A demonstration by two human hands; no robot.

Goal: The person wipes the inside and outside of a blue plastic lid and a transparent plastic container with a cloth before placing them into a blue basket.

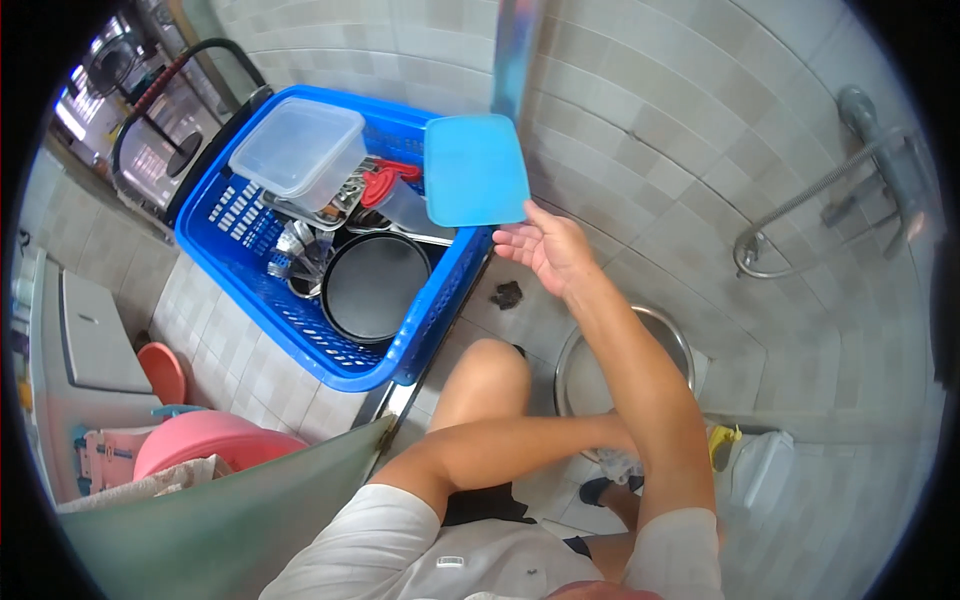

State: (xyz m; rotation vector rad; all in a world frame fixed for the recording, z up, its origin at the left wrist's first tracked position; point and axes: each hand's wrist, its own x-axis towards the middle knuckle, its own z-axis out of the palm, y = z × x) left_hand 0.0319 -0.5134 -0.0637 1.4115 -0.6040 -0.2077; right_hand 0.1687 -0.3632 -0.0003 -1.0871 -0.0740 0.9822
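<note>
My right hand (545, 245) reaches up to the basket's far right corner, its thumb and fingers at the lower right corner of a flat light-blue plastic lid (475, 170). The lid hangs over the rim of a blue plastic basket (385, 375). Inside the basket are a clear plastic container (300, 150), a round black pan (375, 287), a clear jug with a red lid (380, 187) and several metal utensils (300, 250). My left forearm (545, 445) crosses below the right one; my left hand is hidden behind it, near a wide metal basin (675, 325).
Tiled walls rise at the back and right, with a shower hose (770, 270) on the right one. A floor drain (508, 294) lies beside the basket. A frosted panel (240, 510) and a pink tub (215, 440) stand at lower left, a black-handled trolley (190, 50) at upper left.
</note>
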